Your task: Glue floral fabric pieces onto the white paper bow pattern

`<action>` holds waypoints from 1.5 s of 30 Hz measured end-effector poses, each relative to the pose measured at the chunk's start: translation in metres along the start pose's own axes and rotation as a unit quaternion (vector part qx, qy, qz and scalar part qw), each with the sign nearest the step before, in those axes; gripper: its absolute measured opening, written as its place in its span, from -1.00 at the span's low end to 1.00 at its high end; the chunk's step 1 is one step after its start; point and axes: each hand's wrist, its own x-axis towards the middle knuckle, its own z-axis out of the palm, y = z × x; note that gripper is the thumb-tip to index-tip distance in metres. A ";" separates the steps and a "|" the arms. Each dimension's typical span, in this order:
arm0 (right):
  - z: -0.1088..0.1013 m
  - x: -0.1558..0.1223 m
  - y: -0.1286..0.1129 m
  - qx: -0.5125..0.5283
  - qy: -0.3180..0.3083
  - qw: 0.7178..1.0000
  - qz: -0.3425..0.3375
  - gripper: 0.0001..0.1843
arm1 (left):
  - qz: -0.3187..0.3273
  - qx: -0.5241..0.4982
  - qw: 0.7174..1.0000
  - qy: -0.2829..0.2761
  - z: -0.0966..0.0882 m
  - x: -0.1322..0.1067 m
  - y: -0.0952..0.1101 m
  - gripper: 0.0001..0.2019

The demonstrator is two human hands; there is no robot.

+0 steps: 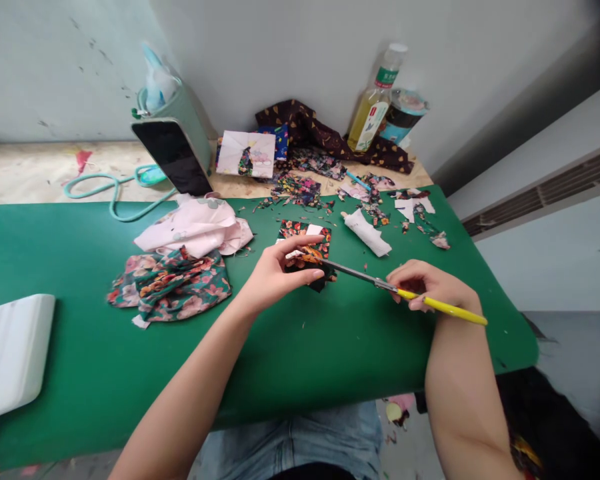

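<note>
Right hand (425,283) fingers closed on yellow-handled scissors (380,283); left hand (275,270) pinching floral fabric scrap (310,257)

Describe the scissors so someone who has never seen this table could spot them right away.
Start at the green mat covering the table, then look toward its right half, where the right hand rests. The scissors lie in that hand, their thin metal blades reaching left to the dark floral fabric piece pinched by the left hand. Their bright yellow handle is the only yellow thing on the mat.

phone (174,155), oil bottle (375,105) — white box (11,353)
</note>
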 end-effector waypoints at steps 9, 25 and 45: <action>-0.003 -0.001 0.000 -0.026 -0.009 0.999 -0.023 -0.43 | -0.011 0.050 0.998 -0.025 -0.010 -0.003 0.005 -0.57; -0.002 -0.002 -0.001 -0.038 0.007 0.999 -0.009 -0.44 | -0.029 -0.003 0.998 -0.059 -0.006 -0.003 0.005 -0.60; 0.002 -0.007 0.007 0.128 -0.013 0.991 0.024 -0.35 | -0.097 -0.102 0.988 -0.063 0.001 -0.004 0.008 -0.52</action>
